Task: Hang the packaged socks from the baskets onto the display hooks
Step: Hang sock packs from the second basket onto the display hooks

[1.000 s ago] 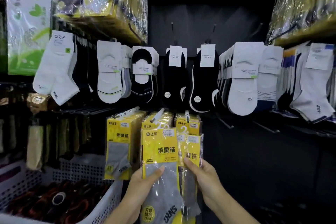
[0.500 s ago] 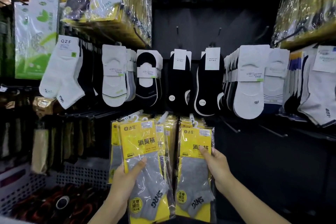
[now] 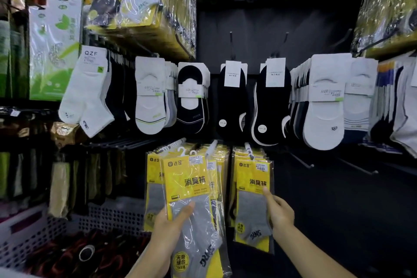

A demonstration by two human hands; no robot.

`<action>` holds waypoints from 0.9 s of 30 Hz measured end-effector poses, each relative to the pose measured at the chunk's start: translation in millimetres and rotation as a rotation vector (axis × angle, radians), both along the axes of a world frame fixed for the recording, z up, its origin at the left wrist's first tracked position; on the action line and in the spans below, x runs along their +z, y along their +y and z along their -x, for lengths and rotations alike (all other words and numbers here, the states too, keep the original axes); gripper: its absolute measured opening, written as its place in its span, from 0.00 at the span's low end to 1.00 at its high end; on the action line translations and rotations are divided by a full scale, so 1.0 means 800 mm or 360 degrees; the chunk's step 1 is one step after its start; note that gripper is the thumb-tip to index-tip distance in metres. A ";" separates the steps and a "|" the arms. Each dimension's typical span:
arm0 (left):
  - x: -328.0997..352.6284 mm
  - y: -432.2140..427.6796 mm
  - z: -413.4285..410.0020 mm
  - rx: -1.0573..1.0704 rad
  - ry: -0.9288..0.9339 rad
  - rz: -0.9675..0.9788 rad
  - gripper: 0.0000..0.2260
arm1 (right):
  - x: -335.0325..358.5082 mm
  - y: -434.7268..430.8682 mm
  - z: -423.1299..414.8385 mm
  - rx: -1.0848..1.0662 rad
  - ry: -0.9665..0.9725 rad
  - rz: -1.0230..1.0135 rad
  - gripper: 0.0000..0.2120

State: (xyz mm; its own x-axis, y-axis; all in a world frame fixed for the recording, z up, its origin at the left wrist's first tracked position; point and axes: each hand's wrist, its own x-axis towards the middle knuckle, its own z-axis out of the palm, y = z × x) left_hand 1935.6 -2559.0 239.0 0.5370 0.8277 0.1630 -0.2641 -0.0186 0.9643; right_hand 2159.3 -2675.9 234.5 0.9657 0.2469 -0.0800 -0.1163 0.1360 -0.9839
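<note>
Below, left grip clasps sock pack, right grip pinches hung pack, basket beside.

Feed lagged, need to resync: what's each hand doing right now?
Left hand: grips the tilted yellow sock pack.
Right hand: pinches the front pack on the right hook.

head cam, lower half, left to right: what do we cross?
White perforated basket → held yellow sock pack → hooked yellow sock pack → right hand. The left hand overlaps the held pack, so it is left out of the order.
</note>
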 end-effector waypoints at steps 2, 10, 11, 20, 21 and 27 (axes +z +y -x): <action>-0.003 -0.004 -0.002 -0.0016 0.0006 0.0013 0.12 | -0.006 -0.008 0.000 -0.0129 -0.0013 0.0040 0.16; -0.008 -0.043 -0.027 -0.0208 0.0036 0.0077 0.11 | 0.012 -0.050 0.061 0.0694 -0.0176 -0.0079 0.15; -0.009 -0.048 -0.029 -0.0235 0.0030 0.0082 0.10 | 0.017 -0.053 0.070 0.0823 -0.0209 -0.0059 0.15; -0.007 -0.059 -0.027 -0.0154 0.0044 0.0053 0.09 | 0.020 -0.080 0.073 0.0548 -0.0398 0.0001 0.08; -0.006 -0.055 -0.025 -0.0113 0.0043 0.0061 0.09 | 0.020 -0.082 0.069 0.0485 -0.0391 -0.0002 0.08; -0.004 -0.036 -0.015 -0.0006 0.0023 0.0051 0.11 | 0.028 -0.086 0.048 0.0346 -0.0425 -0.0039 0.06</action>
